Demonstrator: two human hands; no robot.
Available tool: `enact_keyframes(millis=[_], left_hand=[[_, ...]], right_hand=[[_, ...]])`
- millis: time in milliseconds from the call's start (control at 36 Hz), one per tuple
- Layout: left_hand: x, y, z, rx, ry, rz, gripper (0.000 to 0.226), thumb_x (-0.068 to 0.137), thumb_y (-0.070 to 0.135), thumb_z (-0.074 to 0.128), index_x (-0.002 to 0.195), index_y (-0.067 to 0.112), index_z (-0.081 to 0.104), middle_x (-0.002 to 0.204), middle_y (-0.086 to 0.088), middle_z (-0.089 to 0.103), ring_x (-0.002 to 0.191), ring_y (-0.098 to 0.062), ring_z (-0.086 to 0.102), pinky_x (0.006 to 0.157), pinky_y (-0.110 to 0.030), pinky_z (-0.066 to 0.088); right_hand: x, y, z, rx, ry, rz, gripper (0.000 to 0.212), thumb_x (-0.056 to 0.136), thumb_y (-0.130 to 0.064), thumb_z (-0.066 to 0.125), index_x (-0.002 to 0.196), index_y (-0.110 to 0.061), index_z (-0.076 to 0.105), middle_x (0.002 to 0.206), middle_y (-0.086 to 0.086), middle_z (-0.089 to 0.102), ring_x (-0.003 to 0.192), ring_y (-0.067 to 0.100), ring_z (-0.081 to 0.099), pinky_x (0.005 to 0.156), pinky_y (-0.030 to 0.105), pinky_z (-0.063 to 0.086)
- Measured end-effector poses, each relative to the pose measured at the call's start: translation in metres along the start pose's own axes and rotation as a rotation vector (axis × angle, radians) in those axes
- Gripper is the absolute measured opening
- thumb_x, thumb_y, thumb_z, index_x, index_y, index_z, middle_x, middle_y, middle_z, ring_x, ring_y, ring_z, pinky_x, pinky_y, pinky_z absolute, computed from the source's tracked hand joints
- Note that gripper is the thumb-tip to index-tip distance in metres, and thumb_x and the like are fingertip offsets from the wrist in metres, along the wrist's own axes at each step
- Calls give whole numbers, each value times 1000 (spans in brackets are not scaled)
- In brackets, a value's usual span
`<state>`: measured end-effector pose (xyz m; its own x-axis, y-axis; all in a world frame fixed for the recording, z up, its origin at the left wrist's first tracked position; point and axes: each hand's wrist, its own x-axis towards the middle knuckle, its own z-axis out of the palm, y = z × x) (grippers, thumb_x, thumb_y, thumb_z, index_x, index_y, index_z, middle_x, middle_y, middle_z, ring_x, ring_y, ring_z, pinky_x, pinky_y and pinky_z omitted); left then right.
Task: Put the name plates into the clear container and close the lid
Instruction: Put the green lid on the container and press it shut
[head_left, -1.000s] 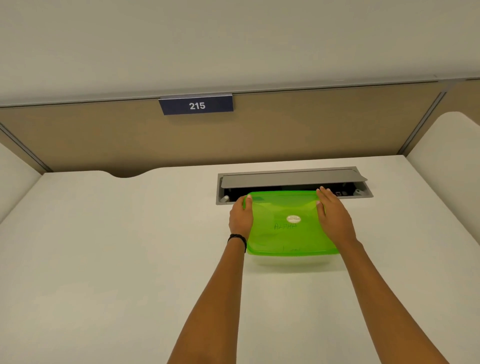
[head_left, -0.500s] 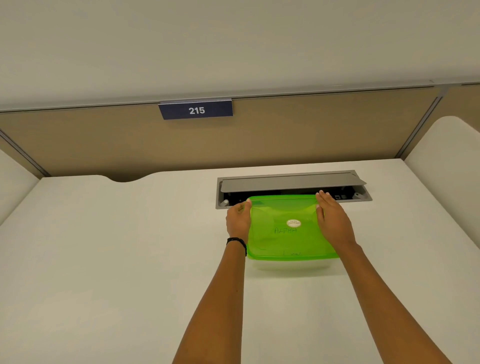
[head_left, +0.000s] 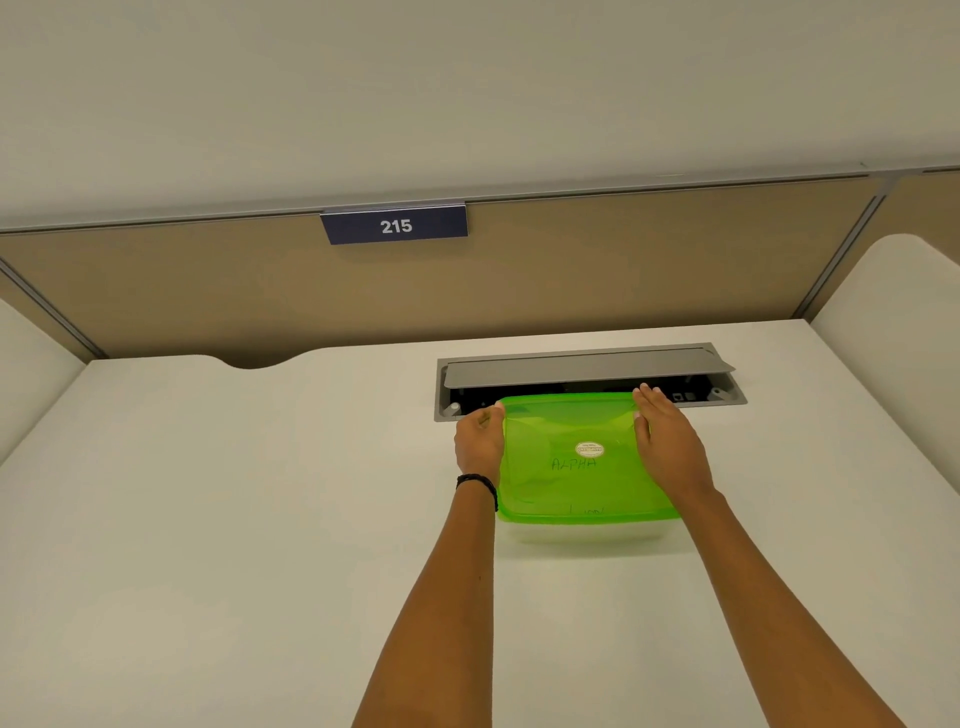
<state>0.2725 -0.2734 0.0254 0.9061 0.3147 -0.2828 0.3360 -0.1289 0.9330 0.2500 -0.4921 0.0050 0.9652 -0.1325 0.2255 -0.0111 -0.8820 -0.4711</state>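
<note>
A translucent green lid (head_left: 571, 483) with a round white sticker and the handwritten word ALPHA lies on top of the clear container (head_left: 587, 532), of which only the front wall shows below the lid. My left hand (head_left: 480, 441) grips the lid's left edge, fingers curled over the far left corner. My right hand (head_left: 667, 441) lies flat on the lid's right side with straight fingers. A dark blue name plate (head_left: 395, 225) marked 215 hangs on the partition's top rail. What is inside the container is hidden.
The container stands on a white desk (head_left: 234, 519), just in front of a grey cable hatch (head_left: 587, 366) with its flap raised. A tan partition (head_left: 623, 270) closes off the back. White side panels stand at the left and right edges.
My left hand's fingers have curled tighter over the lid's left corner. The right hand stays flat on the lid. The view has tilted slightly.
</note>
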Motion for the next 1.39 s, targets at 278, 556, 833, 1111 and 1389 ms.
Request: enact_keyframes(millis=[278, 556, 833, 1111, 1389], left_hand=[[6, -4, 3, -46, -5, -22, 37, 90, 28, 56, 76, -6, 61, 48, 4, 31, 48, -12, 28, 49, -22, 25], [-1, -12, 6, 29, 64, 73, 33, 91, 39, 53, 99, 11, 66, 86, -5, 67, 80, -21, 56, 71, -27, 41], [-2, -8, 9, 291, 186, 247, 36, 97, 33, 42, 89, 6, 65, 86, -14, 70, 73, -27, 58, 62, -29, 38], [4, -13, 11, 317, 216, 220, 33, 98, 24, 36, 69, 12, 45, 58, 5, 45, 60, -20, 45, 46, -24, 24], [7, -11, 15, 417, 170, 187, 28, 99, 25, 29, 88, 8, 48, 96, -12, 61, 91, -30, 57, 66, -36, 39]], right_hand=[[0, -1, -1, -3, 2, 0, 39, 96, -10, 38, 134, -2, 43, 144, 14, 43, 138, 25, 33, 113, 34, 25], [2, -4, -1, 37, 13, 47, 38, 94, -5, 39, 131, -1, 48, 139, 17, 48, 134, 29, 38, 113, 38, 27], [40, -99, 26, 7, -359, -257, 34, 98, -22, 36, 117, -4, 58, 119, 16, 61, 109, 29, 55, 94, 38, 40], [72, -147, 59, -42, -499, -195, 40, 98, -25, 35, 81, 0, 61, 96, 23, 65, 82, 32, 56, 67, 35, 38], [79, -146, 63, -78, -516, -228, 45, 99, -27, 31, 75, -1, 60, 85, 19, 67, 77, 30, 57, 63, 36, 39]])
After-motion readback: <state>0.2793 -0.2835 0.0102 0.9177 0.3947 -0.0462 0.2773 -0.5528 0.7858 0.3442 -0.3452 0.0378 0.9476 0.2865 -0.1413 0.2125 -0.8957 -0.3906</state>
